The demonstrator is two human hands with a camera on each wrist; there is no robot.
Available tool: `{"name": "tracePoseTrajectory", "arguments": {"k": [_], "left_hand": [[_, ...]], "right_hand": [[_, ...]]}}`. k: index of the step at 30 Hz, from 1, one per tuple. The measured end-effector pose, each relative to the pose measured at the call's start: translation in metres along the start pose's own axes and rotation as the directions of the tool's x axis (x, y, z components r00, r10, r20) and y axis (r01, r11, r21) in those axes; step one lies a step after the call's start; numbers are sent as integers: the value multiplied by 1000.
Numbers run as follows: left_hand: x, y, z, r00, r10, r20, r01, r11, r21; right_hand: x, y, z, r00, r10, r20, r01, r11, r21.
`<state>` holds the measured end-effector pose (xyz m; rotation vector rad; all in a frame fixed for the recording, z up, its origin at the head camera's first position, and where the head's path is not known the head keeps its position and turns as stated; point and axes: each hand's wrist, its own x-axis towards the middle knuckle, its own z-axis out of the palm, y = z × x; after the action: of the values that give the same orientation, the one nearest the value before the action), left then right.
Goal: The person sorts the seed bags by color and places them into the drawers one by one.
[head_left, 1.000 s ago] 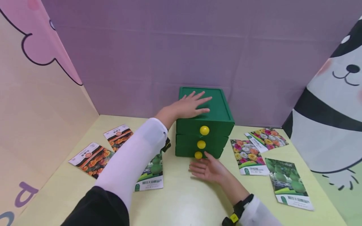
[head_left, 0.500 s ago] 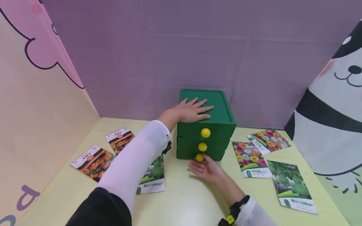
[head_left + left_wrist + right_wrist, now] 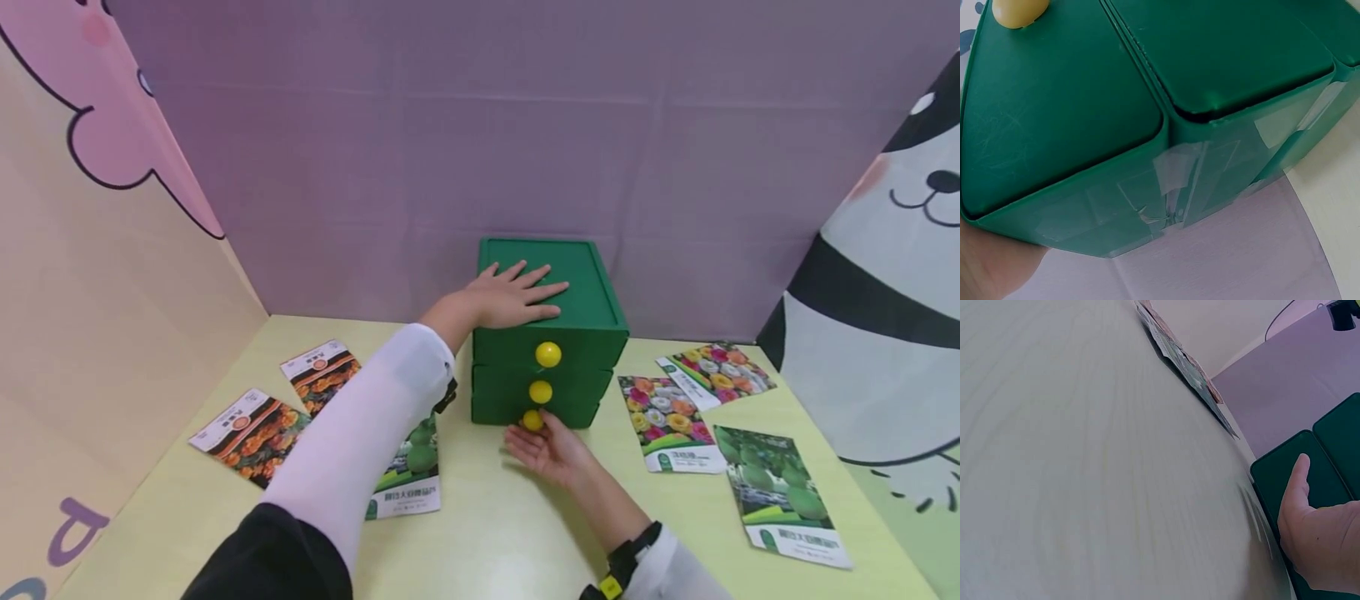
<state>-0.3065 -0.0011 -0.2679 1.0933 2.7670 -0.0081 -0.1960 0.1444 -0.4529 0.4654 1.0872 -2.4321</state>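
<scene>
A green cabinet of three stacked drawers [image 3: 570, 393] stands against the back wall, a yellow ball knob on each front. My left hand [image 3: 510, 300] rests on its top, fingers spread. In the left wrist view, part of that hand [image 3: 994, 265] shows at a cabinet edge, beside clear tape on the side. My right hand [image 3: 551, 450] is palm up at the lowest drawer, thumb and fingers pinching its yellow knob [image 3: 533, 420]. In the right wrist view, the thumb of the right hand [image 3: 1322, 540] points up along a green drawer front; the knob is hidden.
Orange-flower seed packets [image 3: 255, 437] and a green-fruit packet [image 3: 408, 475] lie left, partly behind my left sleeve. To the right are mixed-flower packets [image 3: 667, 421] and another green-fruit packet [image 3: 780, 492]. A purple wall [image 3: 375, 167] rises behind the table.
My right fingers have closed in on the lowest knob. The left hand has stayed on the cabinet top. The whole view has shifted slightly.
</scene>
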Motion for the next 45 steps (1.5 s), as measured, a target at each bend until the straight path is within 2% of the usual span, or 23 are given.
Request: {"name": "tracePoseTrajectory", "arguments": {"k": [6, 12, 16, 19, 26, 29, 41, 45], "left_hand": [[2, 0, 2, 1000, 7, -8, -8, 1000, -9], [2, 0, 2, 1000, -7, -14, 7, 1000, -29], [1, -1, 2, 1000, 1, -14, -1, 999, -33], [1, -1, 2, 1000, 9, -12, -9, 1000, -26], [1, 0, 0, 1000, 9, -7, -10, 999, -45], [0, 0, 0, 1000, 7, 1, -7, 999, -44], [1, -1, 3, 1000, 5, 3, -5, 998, -60], [0, 0, 2, 1000, 2, -4, -2, 998, -58]], "right_hand": [[-3, 1, -1, 1000, -7, -3, 7, 1000, -14], [-15, 2, 1, 999, 40, 19, -39, 999, -7], [-25, 7, 1, 998, 68, -2, -68, 998, -12], [-33, 9, 0, 996, 83, -12, -83, 996, -35], [-54, 12, -9, 991, 135, -17, -136, 976, -171], [-64, 14, -11, 985, 169, -19, -170, 968, -186], [-93, 26, -15, 963, 267, 42, -247, 932, -264], [-99, 27, -20, 947, 306, 96, -270, 922, -277]]}}
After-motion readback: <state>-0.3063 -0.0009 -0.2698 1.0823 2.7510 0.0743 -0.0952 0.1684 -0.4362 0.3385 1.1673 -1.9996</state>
